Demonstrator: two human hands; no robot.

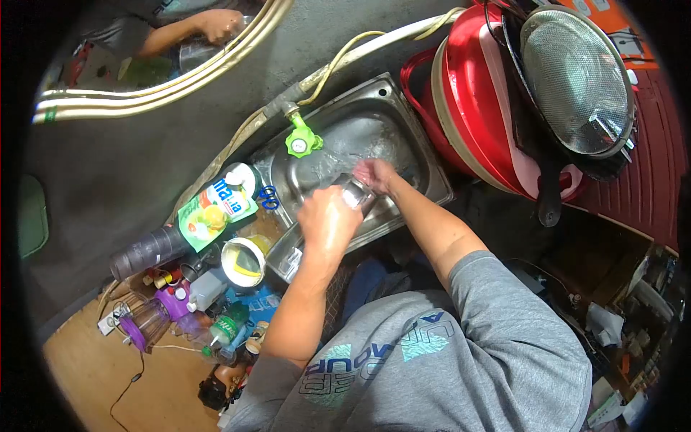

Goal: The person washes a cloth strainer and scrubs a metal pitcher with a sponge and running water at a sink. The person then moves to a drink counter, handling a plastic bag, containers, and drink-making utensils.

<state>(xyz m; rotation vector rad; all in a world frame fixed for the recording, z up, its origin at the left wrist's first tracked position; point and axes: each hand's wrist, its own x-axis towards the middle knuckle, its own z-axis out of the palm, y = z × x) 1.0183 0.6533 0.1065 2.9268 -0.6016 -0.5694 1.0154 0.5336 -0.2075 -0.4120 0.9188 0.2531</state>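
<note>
My left hand [330, 214] is wrapped round a shiny cup-like container [355, 192], tilted over the steel sink [426, 147]. Its exact kind and material are hard to make out. At its far end, my right hand [374, 176] has its fingers close to or touching the rim; part of them is hidden, and whether they grip anything does not show. A tap with a bright green handle [299, 141] juts over the sink's back left side. Wet streaks shine on the basin floor.
Left of the sink stand a green soap pouch [214, 216], blue-handled scissors [268, 196], a dark bottle [147, 253] and a white tub [243, 262] with a yellow sponge. On the right lean red basins [468, 93] and a mesh strainer [576, 79]. A mirror [165, 50] hangs upper left.
</note>
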